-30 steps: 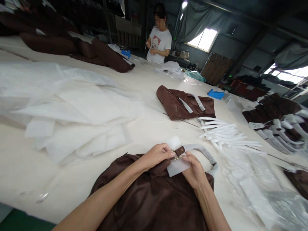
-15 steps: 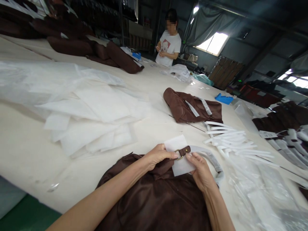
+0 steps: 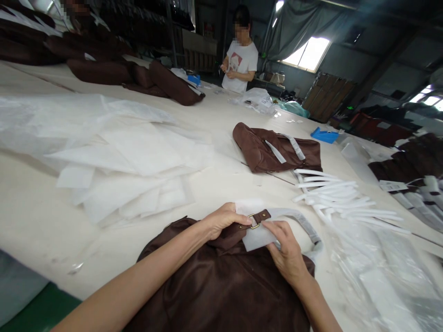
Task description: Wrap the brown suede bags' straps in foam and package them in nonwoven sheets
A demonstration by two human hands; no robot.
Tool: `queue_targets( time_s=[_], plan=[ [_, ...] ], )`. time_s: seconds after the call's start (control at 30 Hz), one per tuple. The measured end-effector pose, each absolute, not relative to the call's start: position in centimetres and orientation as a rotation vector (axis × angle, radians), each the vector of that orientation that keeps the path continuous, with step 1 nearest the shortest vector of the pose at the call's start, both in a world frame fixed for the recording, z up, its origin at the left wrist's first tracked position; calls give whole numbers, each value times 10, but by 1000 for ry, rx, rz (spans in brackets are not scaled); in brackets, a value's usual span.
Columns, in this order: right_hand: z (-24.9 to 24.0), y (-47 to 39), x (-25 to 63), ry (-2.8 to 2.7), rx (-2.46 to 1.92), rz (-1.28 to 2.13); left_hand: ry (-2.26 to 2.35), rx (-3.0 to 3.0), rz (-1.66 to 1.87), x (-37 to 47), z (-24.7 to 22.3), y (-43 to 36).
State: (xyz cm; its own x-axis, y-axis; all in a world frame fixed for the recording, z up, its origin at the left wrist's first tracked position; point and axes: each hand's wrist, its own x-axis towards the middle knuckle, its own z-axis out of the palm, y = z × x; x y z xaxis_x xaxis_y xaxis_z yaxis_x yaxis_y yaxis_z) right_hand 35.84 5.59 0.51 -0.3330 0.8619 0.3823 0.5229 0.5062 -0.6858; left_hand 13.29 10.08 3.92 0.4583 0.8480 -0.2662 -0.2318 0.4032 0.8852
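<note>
A dark brown leather-look bag [image 3: 221, 286] lies in front of me on the table. My left hand [image 3: 223, 222] is closed, pinching the bag's strap tab beside a brass-coloured ring [image 3: 255, 223]. Behind the ring and tab sits a small white sheet [image 3: 258, 240]. At the sheet's lower right edge my right hand [image 3: 285, 244] is closed on it, thumb below and fingers above, close to the studded strap end [image 3: 264, 215]. From there the handle [image 3: 304, 223], wrapped in pale film, curves right. Part of the sheet is hidden by my left fingers.
White sheets [image 3: 131, 152] spread across the table's left. Ahead lies another brown bag [image 3: 277, 150], with white foam strips [image 3: 339, 196] and clear plastic bags [image 3: 384, 272] on the right. More brown bags [image 3: 104, 74] lie far left. A person [image 3: 240, 62] stands across the table.
My right thumb has moved down from the strap end to the sheet's lower edge. The sheet's upper part leans farther back. My left hand keeps its pinch.
</note>
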Motion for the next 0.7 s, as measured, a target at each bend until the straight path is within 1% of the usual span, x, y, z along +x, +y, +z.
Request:
queue_targets(
  time_s=[0.1,0.2,0.27,0.43,0.5,0.57,0.7],
  plan=[
    [14,67,363,-2161,-1039,298,817,941,773,134,39,101],
    [26,74,365,-2185,-1016,221,804,994,771,137,37,99],
    [32,77,364,-2169,-1058,321,801,1032,767,139,34,98],
    [31,84,356,-1932,-1268,796,826,1131,731,140,27,96],
    [30,86,352,-1806,-1320,936,844,1184,713,140,26,96],
    [30,86,348,-1722,-1322,996,898,1248,716,138,26,95],
    [34,86,341,-1694,-1300,942,969,1344,712,133,28,91]
  ],
)
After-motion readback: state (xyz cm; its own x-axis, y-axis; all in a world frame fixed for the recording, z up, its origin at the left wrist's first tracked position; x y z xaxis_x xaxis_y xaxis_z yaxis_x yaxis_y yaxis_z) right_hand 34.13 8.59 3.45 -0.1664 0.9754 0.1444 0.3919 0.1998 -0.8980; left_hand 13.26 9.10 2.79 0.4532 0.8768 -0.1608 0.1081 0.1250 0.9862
